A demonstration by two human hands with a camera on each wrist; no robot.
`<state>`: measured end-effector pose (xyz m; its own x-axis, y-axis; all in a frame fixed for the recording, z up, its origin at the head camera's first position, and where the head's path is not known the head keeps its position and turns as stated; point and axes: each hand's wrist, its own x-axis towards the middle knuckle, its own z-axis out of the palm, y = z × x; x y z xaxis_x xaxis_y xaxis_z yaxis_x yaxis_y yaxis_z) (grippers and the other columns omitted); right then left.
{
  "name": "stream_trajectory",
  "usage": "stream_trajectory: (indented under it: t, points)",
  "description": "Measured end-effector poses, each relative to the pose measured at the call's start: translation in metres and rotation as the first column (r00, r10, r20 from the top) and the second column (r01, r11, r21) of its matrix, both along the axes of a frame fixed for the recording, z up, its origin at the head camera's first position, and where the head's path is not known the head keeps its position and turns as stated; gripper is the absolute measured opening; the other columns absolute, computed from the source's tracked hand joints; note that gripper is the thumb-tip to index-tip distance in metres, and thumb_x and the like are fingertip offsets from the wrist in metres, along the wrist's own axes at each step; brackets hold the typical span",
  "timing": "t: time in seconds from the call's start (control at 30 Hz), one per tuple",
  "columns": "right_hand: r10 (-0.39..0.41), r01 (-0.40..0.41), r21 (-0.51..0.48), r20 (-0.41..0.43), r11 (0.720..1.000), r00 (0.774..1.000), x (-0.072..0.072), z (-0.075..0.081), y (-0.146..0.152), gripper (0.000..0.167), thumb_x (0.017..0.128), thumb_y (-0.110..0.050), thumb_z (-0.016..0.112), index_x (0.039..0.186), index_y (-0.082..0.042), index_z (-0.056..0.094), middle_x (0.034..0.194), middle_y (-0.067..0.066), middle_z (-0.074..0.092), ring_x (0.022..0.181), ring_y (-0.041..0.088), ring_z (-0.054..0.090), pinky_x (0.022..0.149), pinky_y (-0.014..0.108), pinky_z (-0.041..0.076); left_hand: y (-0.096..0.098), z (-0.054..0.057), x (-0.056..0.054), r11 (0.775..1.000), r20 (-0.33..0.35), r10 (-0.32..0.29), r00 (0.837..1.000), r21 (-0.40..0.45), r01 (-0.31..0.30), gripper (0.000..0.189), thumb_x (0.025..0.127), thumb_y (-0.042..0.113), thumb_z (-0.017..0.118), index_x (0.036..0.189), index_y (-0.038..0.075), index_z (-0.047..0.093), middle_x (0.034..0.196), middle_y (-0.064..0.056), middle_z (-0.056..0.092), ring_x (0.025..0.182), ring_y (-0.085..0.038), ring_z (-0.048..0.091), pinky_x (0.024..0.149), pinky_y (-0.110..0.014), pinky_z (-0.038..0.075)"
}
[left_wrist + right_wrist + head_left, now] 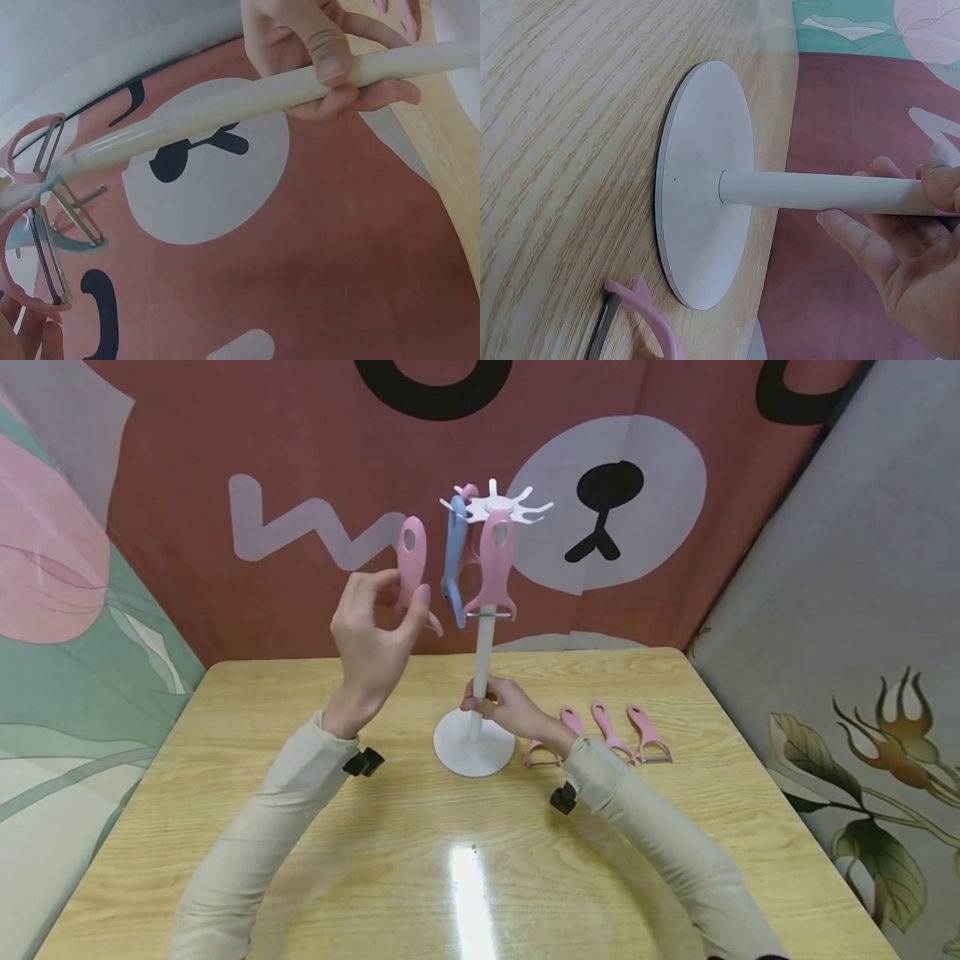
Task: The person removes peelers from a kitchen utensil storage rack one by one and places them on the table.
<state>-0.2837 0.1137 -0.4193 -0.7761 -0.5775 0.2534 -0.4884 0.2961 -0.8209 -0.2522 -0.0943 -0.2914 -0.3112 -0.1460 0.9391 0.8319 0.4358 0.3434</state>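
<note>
My left hand (375, 631) pinches a pink peeler (412, 556) by its handle, left of the rack's top, its blade end downward. Low on the white pole (484, 652) of the rack, my right hand (510, 706) holds on with fingers and thumb, above the round white base (474, 756). From the rack's ring of white hooks (498, 508) hang a pink peeler (496, 560) in front, a blue peeler (454, 547) at the left and another pink one mostly hidden behind. The left wrist view shows my left fingertips (34, 334) at the lower left corner.
Pink peelers (648, 735) lie on the wooden table (360, 860) to the right of the base, partly covered by my right forearm. A printed cloth (300, 443) hangs behind the table, with more cloth at both sides.
</note>
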Motion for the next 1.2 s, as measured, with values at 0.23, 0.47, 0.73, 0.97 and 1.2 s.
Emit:
stream_trajectory:
  t: [0.23,0.47,0.73,0.97,1.2]
  points:
    - [0.009,-0.009,-0.007,0.008,1.000,1.000,0.000,0.001,0.001,0.014,0.097,-0.008,0.063,0.103,0.005,0.063,0.101,0.018,0.068,0.095,0.031,0.064,0.079,0.037,0.052,-0.004,-0.006,0.000,1.000,0.041,0.013,0.999,-0.002,-0.013,0.021,0.085,0.011,0.077,0.099,-0.002,0.068,0.081,-0.014,0.057,0.070,-0.025,0.057,0.065,-0.031,0.039]
    - [-0.011,0.011,0.009,0.004,1.000,1.000,0.000,0.001,0.000,0.009,0.097,-0.008,0.063,0.100,0.000,0.063,0.097,0.010,0.068,0.092,0.020,0.063,0.078,0.033,0.052,-0.007,-0.015,0.000,0.999,0.066,0.036,0.997,-0.009,-0.035,0.020,0.085,0.013,0.077,0.099,0.000,0.068,0.079,-0.012,0.056,0.068,-0.025,0.056,0.064,-0.026,0.037]
    - [-0.005,0.005,-0.006,-0.003,1.000,1.000,0.000,-0.001,0.001,0.010,0.097,-0.005,0.062,0.102,0.004,0.063,0.098,0.014,0.068,0.092,0.025,0.064,0.077,0.035,0.052,-0.012,-0.022,-0.001,0.998,0.099,0.055,0.994,-0.019,-0.053,0.022,0.088,0.018,0.074,0.098,-0.001,0.067,0.080,-0.011,0.055,0.070,-0.022,0.058,0.063,-0.031,0.042]
    - [-0.006,0.006,0.006,0.002,1.000,1.000,0.000,-0.001,0.001,0.008,0.098,-0.008,0.063,0.100,0.000,0.062,0.097,0.009,0.067,0.092,0.021,0.063,0.077,0.033,0.052,-0.013,-0.026,-0.001,0.996,0.127,0.070,0.989,-0.055,-0.063,0.026,0.091,0.022,0.071,0.099,-0.002,0.066,0.083,-0.012,0.056,0.072,-0.021,0.057,0.064,-0.033,0.044]
    - [-0.004,0.004,-0.002,0.008,1.000,1.000,-0.001,-0.002,0.000,0.011,0.097,-0.006,0.062,0.101,0.004,0.062,0.097,0.014,0.067,0.093,0.029,0.064,0.077,0.033,0.051,-0.015,-0.031,-0.001,0.995,0.149,0.083,0.985,-0.063,-0.075,0.025,0.091,0.021,0.072,0.099,-0.002,0.066,0.082,-0.012,0.056,0.071,-0.021,0.057,0.061,-0.036,0.044]
